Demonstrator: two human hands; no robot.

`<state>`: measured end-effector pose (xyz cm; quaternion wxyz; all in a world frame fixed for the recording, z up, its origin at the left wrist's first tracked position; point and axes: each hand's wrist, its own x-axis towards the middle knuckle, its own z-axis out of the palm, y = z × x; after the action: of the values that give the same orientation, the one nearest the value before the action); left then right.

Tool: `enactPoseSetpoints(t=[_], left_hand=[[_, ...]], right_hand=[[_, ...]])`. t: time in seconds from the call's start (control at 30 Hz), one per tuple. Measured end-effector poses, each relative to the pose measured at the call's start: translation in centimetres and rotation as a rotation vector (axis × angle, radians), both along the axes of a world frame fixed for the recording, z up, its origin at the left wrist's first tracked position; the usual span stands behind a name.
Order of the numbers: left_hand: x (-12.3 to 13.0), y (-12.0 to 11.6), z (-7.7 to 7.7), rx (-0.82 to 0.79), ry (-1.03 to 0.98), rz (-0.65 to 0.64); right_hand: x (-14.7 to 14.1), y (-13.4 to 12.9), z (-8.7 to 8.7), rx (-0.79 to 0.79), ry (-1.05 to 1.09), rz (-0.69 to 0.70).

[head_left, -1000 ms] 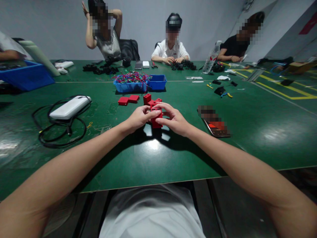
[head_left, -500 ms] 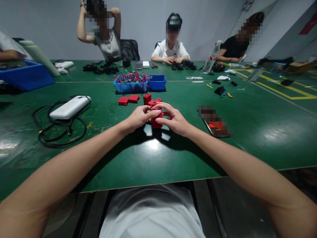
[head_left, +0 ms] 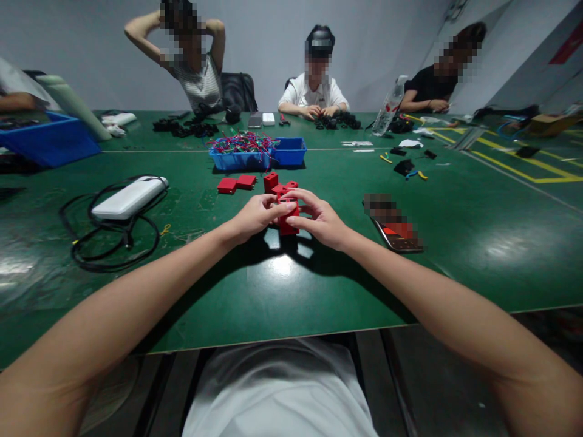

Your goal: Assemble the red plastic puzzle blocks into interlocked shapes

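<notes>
Between my two hands, a small red block-shaped part (head_left: 288, 226) stands on the green table. My left hand (head_left: 255, 216) pinches it from the left, thumb across its upper front. From the right, my right hand (head_left: 322, 220) grips the same part with thumb and fingers. My fingers cover much of it, so its exact kind is unclear. Just behind it are more red blocks (head_left: 271, 181), partly hidden. Two flat red pieces (head_left: 226, 186) lie to the left of these, beyond my left hand.
A white power bank (head_left: 130, 198) with a looped black cable (head_left: 98, 266) lies left, a phone (head_left: 401, 235) right. Behind the red pieces stand a blue bin of coloured wires (head_left: 239, 160) and another blue bin (head_left: 291, 153). People sit across the table; a bottle (head_left: 389, 106) stands far right.
My hands and the red part stay in place. Across the table, the person at the left has shifted a raised arm outward; the person at the right has moved their hands slightly.
</notes>
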<state>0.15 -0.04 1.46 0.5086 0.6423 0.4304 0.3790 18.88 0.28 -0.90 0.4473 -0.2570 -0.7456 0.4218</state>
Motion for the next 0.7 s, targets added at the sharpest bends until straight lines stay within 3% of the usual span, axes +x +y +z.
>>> enactPoseSetpoints(t=[0.43, 0.7], left_hand=[[0.0, -0.1, 0.2, 0.000, 0.012, -0.002], [-0.3, 1.0, -0.7, -0.059, 0.009, -0.024]], right_hand=[[-0.1, -0.2, 0.2, 0.027, 0.003, 0.014], [0.0, -0.4, 0.0, -0.082, -0.063, -0.003]])
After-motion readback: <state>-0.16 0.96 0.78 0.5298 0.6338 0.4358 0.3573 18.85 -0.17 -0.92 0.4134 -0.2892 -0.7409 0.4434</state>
